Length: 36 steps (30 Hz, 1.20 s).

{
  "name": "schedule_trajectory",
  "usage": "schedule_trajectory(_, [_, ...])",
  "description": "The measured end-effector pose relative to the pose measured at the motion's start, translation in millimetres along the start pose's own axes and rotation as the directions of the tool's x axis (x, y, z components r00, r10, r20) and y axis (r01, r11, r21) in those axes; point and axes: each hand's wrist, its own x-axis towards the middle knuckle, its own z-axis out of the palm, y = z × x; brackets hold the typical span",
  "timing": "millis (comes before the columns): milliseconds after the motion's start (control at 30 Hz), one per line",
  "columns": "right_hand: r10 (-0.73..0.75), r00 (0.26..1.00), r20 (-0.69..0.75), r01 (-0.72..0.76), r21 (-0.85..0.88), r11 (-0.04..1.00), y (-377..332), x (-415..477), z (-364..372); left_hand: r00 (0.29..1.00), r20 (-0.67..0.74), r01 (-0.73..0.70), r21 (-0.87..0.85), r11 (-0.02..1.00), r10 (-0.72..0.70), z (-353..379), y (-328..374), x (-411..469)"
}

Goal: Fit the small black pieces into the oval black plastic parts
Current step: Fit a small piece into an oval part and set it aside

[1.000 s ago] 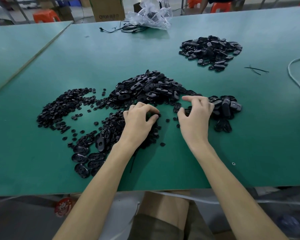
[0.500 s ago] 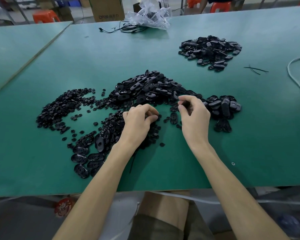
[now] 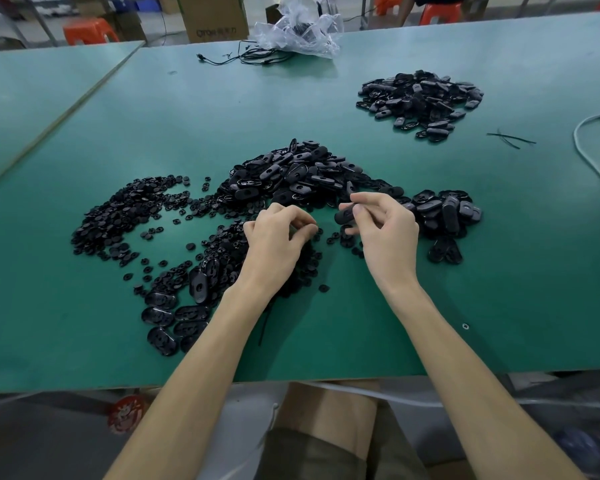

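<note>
My right hand (image 3: 385,233) pinches one oval black part (image 3: 344,216) between thumb and fingers, just above the green table (image 3: 499,271). My left hand (image 3: 274,244) hovers over a scatter of small black pieces (image 3: 222,251), fingers curled with the tips pinched together; whether a piece sits between them I cannot tell. A big heap of oval parts (image 3: 298,174) lies right behind both hands. More small pieces (image 3: 118,216) spread out to the left.
A second heap of oval parts (image 3: 420,102) lies at the back right. Oval parts (image 3: 447,213) sit right of my right hand, others (image 3: 174,313) near the front left. A plastic bag (image 3: 298,32), cables (image 3: 250,57), a white cord (image 3: 589,140).
My right hand has lifted an oval part off the pile and drawn it toward my left hand. My left hand has risen slightly with its fingertips pinched.
</note>
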Motion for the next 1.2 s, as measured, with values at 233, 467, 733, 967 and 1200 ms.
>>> schedule_trajectory(233, [0.007, 1.0, 0.007, -0.007, -0.002, 1.0, 2.4, 0.8, -0.8, 0.996, 0.091, -0.035, 0.117, 0.992, 0.024, 2.3, -1.0, -0.5])
schedule_trajectory(467, [-0.024, 1.0, 0.006, 0.024, 0.002, 1.0, 2.1, 0.8, -1.3, 0.995, 0.095, -0.04, 0.102, 0.994, 0.03, 4.6, -2.7, 0.7])
schedule_trajectory(733, [-0.065, 0.997, 0.032, 0.065, -0.02, 0.998, -2.6, -1.6, -2.0, 0.997, 0.073, -0.003, 0.046, 0.999, 0.0, 7.6, -7.9, 3.5])
schedule_trajectory(967, [-0.066, 0.997, 0.034, 0.068, -0.056, 0.996, -0.2, 0.1, -0.9, 1.0, 0.019, -0.002, -0.094, 0.996, 0.004, 1.3, -0.8, -0.5])
schedule_trajectory(1200, [-0.062, 0.997, 0.054, 0.066, -0.062, 0.996, 0.3, 0.0, -0.7, 1.0, 0.001, 0.003, -0.222, 0.975, -0.003, -1.1, 1.7, -2.7])
